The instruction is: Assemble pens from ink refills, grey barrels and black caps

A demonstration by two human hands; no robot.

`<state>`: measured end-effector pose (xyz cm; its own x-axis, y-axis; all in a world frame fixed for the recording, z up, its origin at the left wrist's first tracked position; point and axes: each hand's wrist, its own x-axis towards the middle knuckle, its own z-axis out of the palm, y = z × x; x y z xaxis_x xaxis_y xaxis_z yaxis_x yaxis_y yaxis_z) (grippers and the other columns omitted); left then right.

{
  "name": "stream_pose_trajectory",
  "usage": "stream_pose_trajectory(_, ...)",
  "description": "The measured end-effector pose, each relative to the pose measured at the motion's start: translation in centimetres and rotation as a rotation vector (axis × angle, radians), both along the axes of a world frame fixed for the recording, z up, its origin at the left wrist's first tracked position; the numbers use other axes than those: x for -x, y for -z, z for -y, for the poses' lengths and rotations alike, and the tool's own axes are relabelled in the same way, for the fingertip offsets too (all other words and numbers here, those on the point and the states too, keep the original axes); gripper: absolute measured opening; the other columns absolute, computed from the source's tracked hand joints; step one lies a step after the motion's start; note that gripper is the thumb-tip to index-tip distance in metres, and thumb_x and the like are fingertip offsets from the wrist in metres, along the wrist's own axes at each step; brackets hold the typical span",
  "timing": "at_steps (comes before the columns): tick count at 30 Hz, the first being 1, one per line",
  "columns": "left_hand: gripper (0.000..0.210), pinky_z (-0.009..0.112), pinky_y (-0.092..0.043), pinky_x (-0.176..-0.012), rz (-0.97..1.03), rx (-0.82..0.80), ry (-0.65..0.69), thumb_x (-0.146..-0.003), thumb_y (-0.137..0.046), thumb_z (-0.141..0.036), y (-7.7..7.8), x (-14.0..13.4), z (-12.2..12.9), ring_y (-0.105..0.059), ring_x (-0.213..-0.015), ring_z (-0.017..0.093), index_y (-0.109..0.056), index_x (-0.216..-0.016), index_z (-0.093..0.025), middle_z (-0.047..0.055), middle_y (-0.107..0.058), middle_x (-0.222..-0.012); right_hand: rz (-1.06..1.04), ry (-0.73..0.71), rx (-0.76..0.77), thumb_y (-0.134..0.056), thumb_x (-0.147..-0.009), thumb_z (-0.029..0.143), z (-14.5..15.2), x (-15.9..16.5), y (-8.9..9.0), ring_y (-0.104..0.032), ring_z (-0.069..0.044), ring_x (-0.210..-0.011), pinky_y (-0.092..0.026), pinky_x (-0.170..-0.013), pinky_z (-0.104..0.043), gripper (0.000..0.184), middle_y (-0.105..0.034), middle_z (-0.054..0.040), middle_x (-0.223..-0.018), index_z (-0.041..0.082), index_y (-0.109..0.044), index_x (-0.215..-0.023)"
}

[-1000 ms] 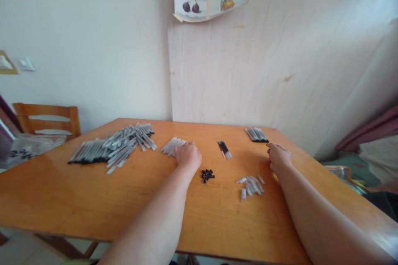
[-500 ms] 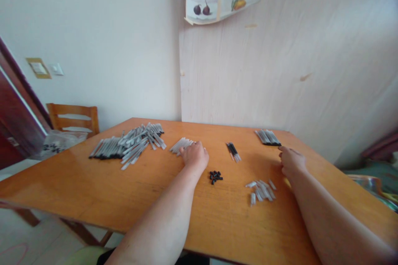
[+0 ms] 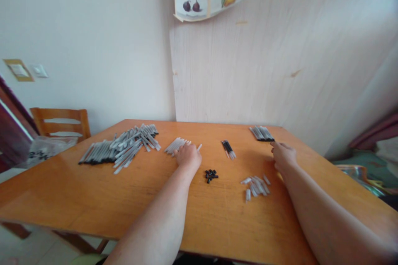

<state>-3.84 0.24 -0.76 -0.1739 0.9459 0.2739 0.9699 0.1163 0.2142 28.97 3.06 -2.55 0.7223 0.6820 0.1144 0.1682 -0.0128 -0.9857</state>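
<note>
My left hand point(image 3: 189, 155) is closed at the right end of a row of clear pen barrels point(image 3: 174, 145). One whitish pen barrel point(image 3: 199, 147) sticks out past its knuckles, apparently gripped by the fingers. On the right, my right hand point(image 3: 285, 155) has its fingers drawn together just in front of a neat row of clear pens with black ends point(image 3: 261, 133); what they hold, if anything, is hidden. Between the hands lie several thin refills with black parts point(image 3: 228, 149), small black plugs point(image 3: 211, 175) and a loose group of clear caps point(image 3: 256, 186).
A big heap of clear pens with black ends point(image 3: 133, 141) covers the table's point(image 3: 139, 198) left back. Beyond the left edge stand a wooden chair point(image 3: 62, 126) and a plastic bag point(image 3: 51, 149) with dark pieces. A wall closes off the back.
The view has turned slightly right, so everything sits further left. A whitish barrel now shows beyond my left hand. My right hand stays by the pen row.
</note>
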Motion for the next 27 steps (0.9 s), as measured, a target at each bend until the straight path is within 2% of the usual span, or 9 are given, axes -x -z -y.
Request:
stream_pose_trajectory(5, 0.019, 0.046, -0.035, -0.088, 0.022, 0.028, -0.006, -0.082, -0.05, -0.028, -0.1, -0.1, -0.1, -0.056, -0.104, 0.03, -0.066, -0.091, -0.02, 0.014, -0.067, -0.101, 0.091, -0.016, 0.037, -0.058, -0.071, 0.031, 0.6, 1.5, -1.0, -0.034, -0.009, -0.04, -0.022, -0.037, -0.023, 0.019, -0.044, 0.0031, -0.046, 0.013, -0.062, -0.071)
stream_pose_trajectory(10, 0.027, 0.037, -0.041, -0.078, 0.167, -0.09, 0.065, -0.085, -0.047, -0.027, -0.1, -0.2, -0.5, -0.062, -0.089, 0.025, -0.06, -0.108, -0.022, 0.01, -0.069, -0.09, 0.244, -0.198, -0.009, -0.055, -0.074, 0.034, 1.5, 3.1, -1.9, -0.039, -0.009, -0.042, -0.026, -0.041, -0.022, 0.024, -0.051, 0.0007, -0.052, 0.013, -0.065, -0.08)
stream_pose_trajectory(12, 0.032, 0.032, -0.042, -0.072, 0.321, -0.156, 0.131, -0.085, -0.045, -0.023, 0.0, 0.0, -0.9, -0.063, -0.081, 0.022, -0.059, -0.113, -0.024, 0.007, -0.069, -0.087, 0.321, -0.254, -0.006, -0.054, -0.075, 0.035, 1.7, 3.6, -2.0, -0.043, -0.01, -0.044, -0.028, -0.043, -0.022, 0.026, -0.055, -0.0009, -0.055, 0.014, -0.066, -0.083)
stream_pose_trajectory(15, 0.032, 0.028, -0.043, -0.067, 0.642, -0.258, 0.192, -0.084, -0.043, -0.022, 0.2, 0.3, -1.7, -0.061, -0.072, 0.017, -0.064, -0.108, -0.024, 0.005, -0.069, -0.083, 0.503, -0.372, 0.012, -0.054, -0.075, 0.034, 1.6, 4.3, -1.5, -0.051, -0.012, -0.055, -0.033, -0.051, -0.022, 0.024, -0.06, -0.0027, -0.061, 0.015, -0.067, -0.081)
stream_pose_trajectory(18, 0.031, 0.026, -0.044, -0.065, 0.968, -0.39, 0.205, -0.082, -0.045, -0.025, -0.1, 0.4, -2.1, -0.061, -0.069, 0.015, -0.065, -0.105, -0.02, 0.005, -0.068, -0.081, 0.699, -0.522, 0.07, -0.054, -0.075, 0.031, 1.2, 5.1, -0.6, -0.055, -0.013, -0.063, -0.035, -0.057, -0.023, 0.019, -0.065, -0.0027, -0.068, 0.017, -0.067, -0.077)
stream_pose_trajectory(21, 0.03, 0.025, -0.045, -0.062, 1.237, -0.425, 0.181, -0.078, -0.046, -0.024, -0.8, 0.3, -2.0, -0.06, -0.065, 0.014, -0.065, -0.1, -0.016, 0.006, -0.067, -0.077, 0.789, -0.566, 0.146, -0.055, -0.074, 0.028, 0.8, 6.0, -0.1, -0.056, -0.014, -0.066, -0.035, -0.058, -0.023, 0.017, -0.066, -0.0025, -0.072, 0.017, -0.067, -0.077)
stream_pose_trajectory(24, 0.027, 0.025, -0.046, -0.062, 1.387, -0.41, 0.133, -0.075, -0.044, -0.021, -1.6, 0.2, -1.7, -0.059, -0.061, 0.011, -0.064, -0.092, -0.013, 0.006, -0.068, -0.077, 0.823, -0.577, 0.22, -0.055, -0.075, 0.028, 0.6, 6.6, 0.0, -0.056, -0.014, -0.067, -0.034, -0.057, -0.023, 0.017, -0.067, -0.0032, -0.074, 0.017, -0.068, -0.078)
stream_pose_trajectory(27, 0.027, 0.023, -0.045, -0.063, 1.422, -0.433, 0.116, -0.072, -0.049, -0.018, -1.9, 0.1, -1.6, -0.058, -0.061, 0.009, -0.062, -0.095, -0.014, 0.005, -0.067, -0.078, 0.858, -0.585, 0.299, -0.057, -0.076, 0.032, 0.6, 7.1, -0.2, -0.057, -0.015, -0.069, -0.033, -0.057, -0.024, 0.019, -0.068, -0.0049, -0.077, 0.017, -0.069, -0.079)
